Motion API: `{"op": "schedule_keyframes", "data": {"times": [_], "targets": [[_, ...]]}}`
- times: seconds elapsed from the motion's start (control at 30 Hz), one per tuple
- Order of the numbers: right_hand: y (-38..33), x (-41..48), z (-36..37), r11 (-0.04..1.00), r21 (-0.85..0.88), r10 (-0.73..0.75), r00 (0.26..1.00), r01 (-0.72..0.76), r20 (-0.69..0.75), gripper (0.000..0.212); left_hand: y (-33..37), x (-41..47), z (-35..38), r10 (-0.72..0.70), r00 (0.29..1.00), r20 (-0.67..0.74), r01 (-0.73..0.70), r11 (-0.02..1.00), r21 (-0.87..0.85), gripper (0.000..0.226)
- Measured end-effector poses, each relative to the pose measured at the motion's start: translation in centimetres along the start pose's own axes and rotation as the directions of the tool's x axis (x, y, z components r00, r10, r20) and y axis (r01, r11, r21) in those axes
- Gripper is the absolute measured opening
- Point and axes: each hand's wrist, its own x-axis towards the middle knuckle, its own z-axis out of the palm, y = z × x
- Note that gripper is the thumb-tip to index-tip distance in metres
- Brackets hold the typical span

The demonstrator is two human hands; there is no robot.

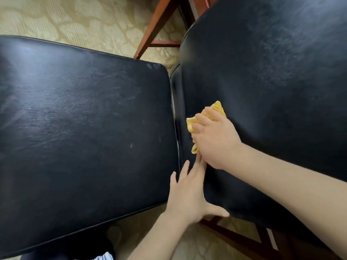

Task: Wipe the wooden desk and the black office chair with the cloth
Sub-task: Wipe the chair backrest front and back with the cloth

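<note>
Soft, light and likely best held wadded, the yellow cloth (pixel 218 108) lay bunched against the chair backrest (pixel 272 72), gripped by the curled right hand (pixel 216 140), with the left hand (pixel 187 192) spread flat at its 6 o'clock.

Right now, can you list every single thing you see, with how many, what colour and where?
chair seat: one, black, left half of the view
chair back: one, black, right side, next to the seat
cloth: one, yellow, bunched on the chair back near the gap
wooden bars: several, reddish brown, top middle and bottom right
carpet: one, beige with a pattern, under the chair
striped thing: one, white and dark, bottom edge, too little shows to name it
left hand: one, fingers straight, resting on the chair back
right hand: one, holds the cloth against the chair back
</note>
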Motion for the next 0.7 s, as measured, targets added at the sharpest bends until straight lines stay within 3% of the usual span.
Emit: {"op": "schedule_keyframes", "data": {"times": [0.2,0.37,0.43,0.57,0.7], "targets": [[2.6,-8.7,-0.2,0.990,0.131,0.060,0.997,-0.053,-0.046,0.051,0.8,-0.9,0.4,-0.058,0.997,-0.052,0.059,0.998,0.035,0.131],[8.0,-12.5,0.9,0.980,0.138,0.183,0.928,-0.145,-0.323,0.066,1.5,-1.6,0.8,-0.106,0.991,-0.082,0.115,0.987,0.115,0.128],[10.8,-11.9,0.2,0.979,0.087,0.204,0.906,-0.185,-0.371,0.068,1.9,-1.6,0.6,-0.120,0.989,-0.081,0.128,0.986,0.105,0.128],[13.2,-6.8,-2.6,0.963,0.077,0.268,0.905,-0.258,-0.331,0.062,1.9,-1.4,0.6,-0.105,0.988,-0.109,0.114,0.990,0.079,0.128],[12.9,0.9,-4.1,0.971,-0.025,0.220,0.925,-0.239,-0.311,0.049,1.1,-1.7,1.4,-0.104,0.985,-0.139,0.104,0.995,-0.010,0.125]]}}
